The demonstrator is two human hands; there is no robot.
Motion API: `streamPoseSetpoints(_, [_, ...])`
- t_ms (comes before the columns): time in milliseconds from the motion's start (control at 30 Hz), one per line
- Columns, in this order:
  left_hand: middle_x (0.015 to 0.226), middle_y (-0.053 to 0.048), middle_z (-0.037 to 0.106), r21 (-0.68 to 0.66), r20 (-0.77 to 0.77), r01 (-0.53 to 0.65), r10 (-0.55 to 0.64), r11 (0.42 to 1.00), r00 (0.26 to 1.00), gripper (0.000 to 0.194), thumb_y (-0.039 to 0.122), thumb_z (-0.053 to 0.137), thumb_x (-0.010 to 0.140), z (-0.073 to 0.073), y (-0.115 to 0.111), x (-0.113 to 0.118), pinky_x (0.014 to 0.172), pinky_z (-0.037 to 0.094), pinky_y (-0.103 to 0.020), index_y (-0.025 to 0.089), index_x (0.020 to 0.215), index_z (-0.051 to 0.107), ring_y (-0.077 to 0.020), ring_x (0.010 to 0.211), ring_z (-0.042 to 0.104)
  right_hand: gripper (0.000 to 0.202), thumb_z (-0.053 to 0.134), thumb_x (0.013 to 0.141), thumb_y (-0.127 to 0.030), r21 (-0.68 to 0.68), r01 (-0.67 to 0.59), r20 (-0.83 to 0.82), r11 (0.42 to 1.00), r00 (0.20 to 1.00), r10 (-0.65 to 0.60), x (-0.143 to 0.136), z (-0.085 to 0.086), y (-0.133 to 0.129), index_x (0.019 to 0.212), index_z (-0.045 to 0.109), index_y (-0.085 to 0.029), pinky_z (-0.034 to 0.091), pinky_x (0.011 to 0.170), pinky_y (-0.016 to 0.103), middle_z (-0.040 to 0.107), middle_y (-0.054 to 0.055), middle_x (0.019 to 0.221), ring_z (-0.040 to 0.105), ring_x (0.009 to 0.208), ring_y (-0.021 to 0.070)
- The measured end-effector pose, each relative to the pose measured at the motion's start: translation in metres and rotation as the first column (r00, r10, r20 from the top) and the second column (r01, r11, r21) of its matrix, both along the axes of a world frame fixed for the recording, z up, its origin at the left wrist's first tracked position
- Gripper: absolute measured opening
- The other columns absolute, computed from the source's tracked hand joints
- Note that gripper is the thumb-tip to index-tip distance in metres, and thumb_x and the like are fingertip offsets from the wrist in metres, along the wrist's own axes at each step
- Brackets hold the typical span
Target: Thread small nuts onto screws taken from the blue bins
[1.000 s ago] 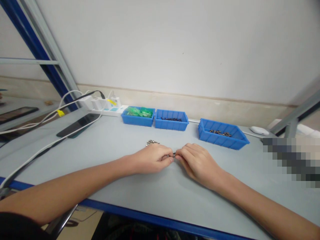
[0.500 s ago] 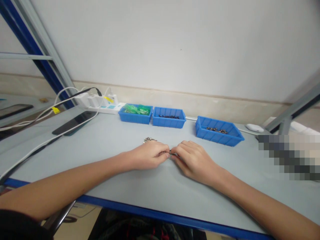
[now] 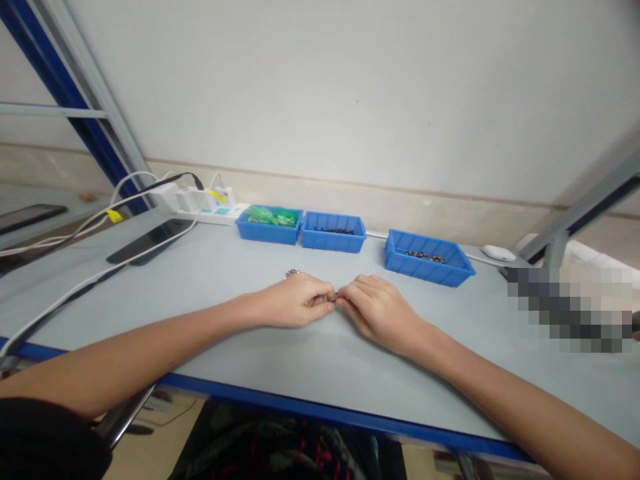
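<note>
My left hand [image 3: 300, 301] and my right hand [image 3: 377, 308] meet above the middle of the table, fingertips pinched close together. Between them shows a tiny dark, thin piece [image 3: 336, 296], gripped from both sides; its kind is too small to make out. Most of it is hidden by the fingers. Just behind my left hand lies a small heap of shiny metal pieces [image 3: 291, 273], partly covered by that hand.
Along the wall stand a blue bin [image 3: 269, 233] with green plastic bags, a blue bin [image 3: 331, 242] with small dark parts, and a blue bin [image 3: 427, 268] with small metallic parts. At left are a phone [image 3: 150, 241], cables and a power strip [image 3: 217, 215].
My fingertips have drawn closer together, and less of the dark piece shows between them. The whole view has shifted slightly; the bins stay in place.
</note>
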State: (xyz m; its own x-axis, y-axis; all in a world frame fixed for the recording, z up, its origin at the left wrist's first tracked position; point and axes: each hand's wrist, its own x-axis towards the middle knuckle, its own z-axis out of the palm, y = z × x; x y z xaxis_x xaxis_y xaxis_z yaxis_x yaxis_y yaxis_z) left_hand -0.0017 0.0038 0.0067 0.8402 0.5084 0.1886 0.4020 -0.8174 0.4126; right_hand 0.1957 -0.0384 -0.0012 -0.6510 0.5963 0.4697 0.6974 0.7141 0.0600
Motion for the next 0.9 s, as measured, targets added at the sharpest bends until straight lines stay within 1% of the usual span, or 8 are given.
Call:
streamPoseSetpoints(100, [0.058,0.004,0.050,0.003,0.002,0.006,-0.006,1.000,1.000,0.016,0.022,0.046,0.086,0.0009,-0.0002,0.0000,0.056,0.030,-0.021,0.016,0.077,0.058,-0.0093,0.056,0.046,0.025,0.039,0.093,-0.026,-0.033,0.000,-0.001,0.999,1.000,0.000,-0.0002,0.0009,-0.0010,0.079,0.057,-0.014,0.033,0.065,0.029,0.057,0.005,0.069,0.048,0.067,0.0165])
streamPoseSetpoints(233, [0.059,0.003,0.052,-0.001,0.002,-0.007,0.007,1.000,1.000,0.017,0.021,0.045,0.086,0.0013,-0.0001,0.0003,0.057,0.031,-0.022,0.016,0.079,0.060,-0.0099,0.057,0.048,0.021,0.045,0.090,-0.031,-0.075,0.012,-0.023,0.997,1.000,-0.013,0.0004,0.0019,-0.0023,0.085,0.057,-0.014,0.034,0.066,0.029,0.058,0.005,0.073,0.049,0.070,0.0171])
streamPoseSetpoints(367, [0.062,0.002,0.055,0.001,-0.003,-0.003,0.003,1.000,1.000,0.016,0.021,0.045,0.086,0.0007,0.0006,0.0003,0.059,0.032,-0.022,0.016,0.081,0.061,-0.0110,0.060,0.050,0.017,0.045,0.089,-0.026,-0.057,-0.015,-0.020,0.998,1.000,0.014,0.0009,0.0015,-0.0019,0.083,0.056,-0.015,0.033,0.065,0.029,0.057,0.005,0.072,0.048,0.069,0.0167])
streamPoseSetpoints(567, [0.064,0.002,0.057,0.002,-0.012,-0.005,0.005,1.000,1.000,0.019,0.023,0.043,0.087,-0.0002,0.0009,0.0009,0.059,0.032,-0.022,0.017,0.082,0.060,-0.0113,0.061,0.051,0.020,0.042,0.090,-0.024,-0.032,-0.011,-0.028,0.999,1.000,0.010,0.0008,0.0013,-0.0020,0.079,0.056,-0.015,0.033,0.064,0.029,0.056,0.005,0.070,0.047,0.067,0.0163])
streamPoseSetpoints(800, [0.067,0.001,0.060,0.019,-0.022,-0.016,0.016,1.000,1.000,0.022,0.026,0.042,0.089,-0.0017,0.0007,0.0007,0.061,0.033,-0.023,0.017,0.082,0.060,-0.0122,0.064,0.054,0.023,0.041,0.091,-0.025,-0.046,-0.010,-0.015,0.999,1.000,0.009,0.0010,0.0010,-0.0006,0.080,0.057,-0.014,0.033,0.065,0.029,0.057,0.005,0.070,0.048,0.068,0.0163])
streamPoseSetpoints(900, [0.066,0.001,0.059,0.012,-0.020,-0.019,0.020,1.000,1.000,0.022,0.026,0.042,0.089,-0.0012,0.0002,0.0009,0.060,0.032,-0.023,0.017,0.082,0.061,-0.0123,0.063,0.053,0.025,0.040,0.092,-0.026,-0.055,-0.008,-0.005,0.998,1.000,0.008,0.0012,0.0012,-0.0006,0.079,0.057,-0.014,0.033,0.066,0.029,0.057,0.005,0.070,0.048,0.068,0.0162])
